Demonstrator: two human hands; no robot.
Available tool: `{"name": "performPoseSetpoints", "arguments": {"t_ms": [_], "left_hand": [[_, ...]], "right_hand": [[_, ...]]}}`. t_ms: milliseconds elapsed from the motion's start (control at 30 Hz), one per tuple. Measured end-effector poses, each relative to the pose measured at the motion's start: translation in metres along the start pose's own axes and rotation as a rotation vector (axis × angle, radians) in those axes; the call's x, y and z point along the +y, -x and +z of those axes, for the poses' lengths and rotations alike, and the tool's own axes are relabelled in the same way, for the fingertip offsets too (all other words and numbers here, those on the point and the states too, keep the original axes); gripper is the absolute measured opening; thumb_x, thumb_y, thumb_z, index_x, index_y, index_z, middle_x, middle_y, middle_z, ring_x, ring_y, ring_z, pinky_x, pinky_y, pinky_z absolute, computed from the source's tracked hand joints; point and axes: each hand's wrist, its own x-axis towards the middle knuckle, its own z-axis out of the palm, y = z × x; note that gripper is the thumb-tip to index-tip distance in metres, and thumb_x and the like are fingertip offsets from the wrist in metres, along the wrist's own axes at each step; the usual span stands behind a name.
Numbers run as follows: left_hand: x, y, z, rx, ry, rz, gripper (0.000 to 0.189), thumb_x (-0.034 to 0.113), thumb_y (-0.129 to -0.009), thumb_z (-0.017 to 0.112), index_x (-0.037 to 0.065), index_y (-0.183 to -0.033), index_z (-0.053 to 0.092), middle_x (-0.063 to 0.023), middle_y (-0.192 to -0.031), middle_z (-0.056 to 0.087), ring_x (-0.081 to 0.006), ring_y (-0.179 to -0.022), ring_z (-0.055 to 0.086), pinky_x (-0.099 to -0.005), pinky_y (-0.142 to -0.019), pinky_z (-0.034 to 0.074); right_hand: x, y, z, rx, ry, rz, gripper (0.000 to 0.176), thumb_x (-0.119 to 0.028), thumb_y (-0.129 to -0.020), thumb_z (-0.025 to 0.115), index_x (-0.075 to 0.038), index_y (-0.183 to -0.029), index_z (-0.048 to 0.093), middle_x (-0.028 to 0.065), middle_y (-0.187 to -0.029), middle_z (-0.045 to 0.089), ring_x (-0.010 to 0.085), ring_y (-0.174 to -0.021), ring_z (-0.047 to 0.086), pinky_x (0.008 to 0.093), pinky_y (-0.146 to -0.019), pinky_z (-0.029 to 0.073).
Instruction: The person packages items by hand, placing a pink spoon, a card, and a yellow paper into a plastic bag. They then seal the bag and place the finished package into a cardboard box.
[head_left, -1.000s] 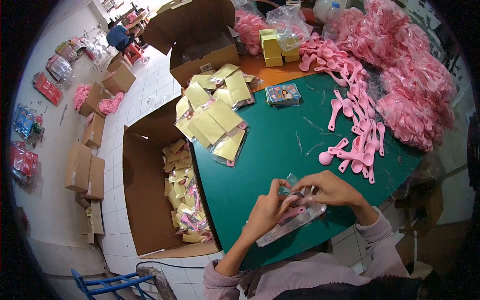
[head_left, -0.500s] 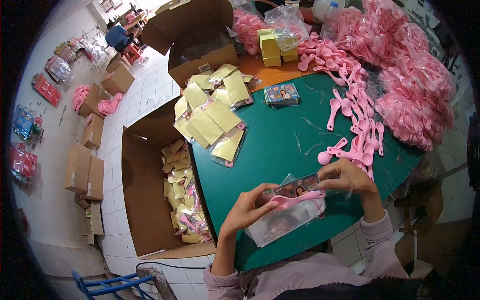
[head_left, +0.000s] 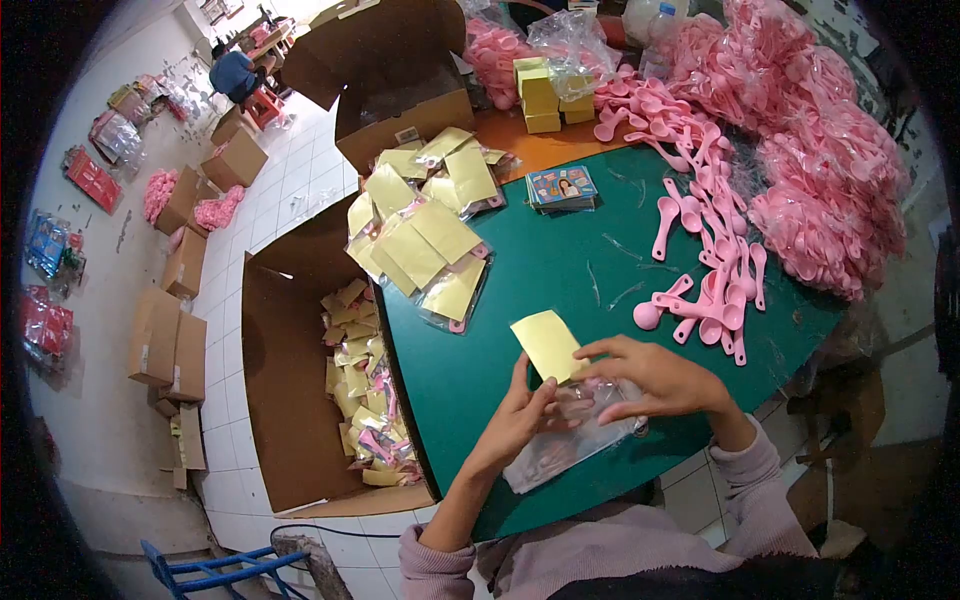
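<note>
My left hand (head_left: 517, 418) pinches a yellow card (head_left: 549, 345) by its lower edge, thumb in front, with the plain yellow face toward me. My right hand (head_left: 652, 378) is at the card's lower right corner, fingertips touching or close to it, its thumb spread away below. Underneath both hands lies a stack of clear plastic bags (head_left: 545, 462) at the table's near edge. No spoon shows in my hands; the card and fingers may hide one. Loose pink measuring spoons (head_left: 715, 305) lie to the right, and a pile of printed cards (head_left: 562, 188) sits farther back.
Packed yellow-backed bags (head_left: 425, 245) heap at the green table's (head_left: 480, 375) left edge. Beside it, a cardboard box (head_left: 290, 390) holds many more. Big plastic sacks of pink spoons (head_left: 820, 150) and yellow card stacks (head_left: 540, 95) stand behind. A person (head_left: 234, 72) sits far off.
The card has turned from its printed face to its yellow back and moved up and left. The pink spoon in my left hand is now out of sight. My right hand's thumb has spread from its fingers.
</note>
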Motion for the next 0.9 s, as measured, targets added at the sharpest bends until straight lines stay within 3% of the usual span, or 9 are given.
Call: {"name": "performPoseSetpoints", "arguments": {"t_ms": [133, 200, 333, 467, 533, 633, 733, 900], "left_hand": [[-0.003, 0.006, -0.005, 0.083, -0.146, -0.007, 0.066, 0.012, -0.092, 0.039, 0.02, -0.136, -0.009, -0.0194, -0.104, 0.052, -0.0275, -0.091, 0.058, -0.043, -0.078, 0.05], [-0.005, 0.008, -0.005, 0.088, -0.237, 0.035, 0.069, 0.012, -0.091, 0.04, 0.013, -0.135, -0.014, -0.0193, -0.098, 0.059, -0.0184, -0.086, 0.06, -0.03, -0.068, 0.049], [-0.007, 0.026, 0.005, 0.078, -0.177, 0.028, 0.069, 0.006, -0.09, 0.042, 0.012, -0.135, -0.009, -0.0199, -0.096, 0.06, -0.0215, -0.088, 0.061, -0.0312, -0.073, 0.051], [-0.012, 0.033, 0.006, 0.072, -0.22, 0.033, 0.066, 0.001, -0.089, 0.039, 0.018, -0.136, -0.004, -0.0254, -0.101, 0.055, -0.0302, -0.094, 0.058, -0.0401, -0.08, 0.05], [-0.019, 0.031, 0.003, 0.088, -0.261, 0.097, 0.063, 0.002, -0.089, 0.042, 0.01, -0.136, 0.001, -0.0191, -0.099, 0.06, -0.0221, -0.09, 0.061, -0.0325, -0.077, 0.051], [-0.02, 0.033, 0.003, 0.093, -0.254, 0.101, 0.06, 0.002, -0.089, 0.041, 0.01, -0.136, 0.003, -0.0194, -0.097, 0.06, -0.0214, -0.09, 0.06, -0.0328, -0.077, 0.051], [-0.017, 0.035, 0.006, 0.116, -0.155, 0.051, 0.057, 0.004, -0.09, 0.042, 0.009, -0.136, 0.008, -0.018, -0.09, 0.062, -0.0197, -0.085, 0.061, -0.0318, -0.074, 0.051], [-0.022, 0.036, 0.002, 0.158, -0.328, 0.057, 0.055, 0.009, -0.089, 0.045, 0.008, -0.135, 0.016, -0.0145, -0.083, 0.062, -0.0171, -0.076, 0.062, -0.0301, -0.068, 0.051]], "right_hand": [[0.012, -0.007, 0.023, 0.116, 0.147, 0.013, 0.035, -0.031, -0.083, 0.053, -0.009, -0.11, 0.053, 0.0112, -0.123, 0.045, 0.0283, -0.116, 0.04, 0.0408, -0.094, 0.033], [0.017, -0.012, 0.032, 0.127, 0.283, 0.03, 0.036, -0.033, -0.083, 0.053, -0.01, -0.11, 0.053, 0.0096, -0.124, 0.044, 0.0279, -0.117, 0.038, 0.0431, -0.095, 0.032], [0.02, -0.017, 0.041, 0.163, 0.546, 0.095, 0.038, -0.036, -0.082, 0.051, -0.011, -0.11, 0.053, 0.0056, -0.127, 0.043, 0.0274, -0.122, 0.033, 0.048, -0.096, 0.027], [0.017, -0.02, 0.041, 0.204, 0.518, 0.106, 0.034, -0.031, -0.082, 0.053, -0.012, -0.11, 0.053, 0.0064, -0.125, 0.044, 0.0286, -0.122, 0.032, 0.0475, -0.097, 0.026], [0.011, -0.018, 0.037, 0.246, 0.482, 0.05, 0.031, -0.026, -0.078, 0.058, -0.011, -0.104, 0.055, 0.0082, -0.115, 0.048, 0.029, -0.115, 0.037, 0.0452, -0.094, 0.029], [-0.004, -0.01, 0.029, 0.064, 0.25, -0.008, 0.028, -0.021, -0.073, 0.063, -0.009, -0.096, 0.055, 0.0098, -0.104, 0.049, 0.0286, -0.106, 0.042, 0.0432, -0.089, 0.033], [-0.011, -0.006, 0.036, 0.014, 0.215, -0.053, 0.026, -0.02, -0.069, 0.065, -0.007, -0.089, 0.054, 0.0101, -0.097, 0.048, 0.0278, -0.098, 0.044, 0.0416, -0.083, 0.035], [-0.012, -0.004, 0.047, -0.009, 0.204, -0.029, 0.021, -0.021, -0.073, 0.063, -0.008, -0.087, 0.054, 0.0105, -0.093, 0.048, 0.0297, -0.099, 0.043, 0.042, -0.086, 0.032]]}}
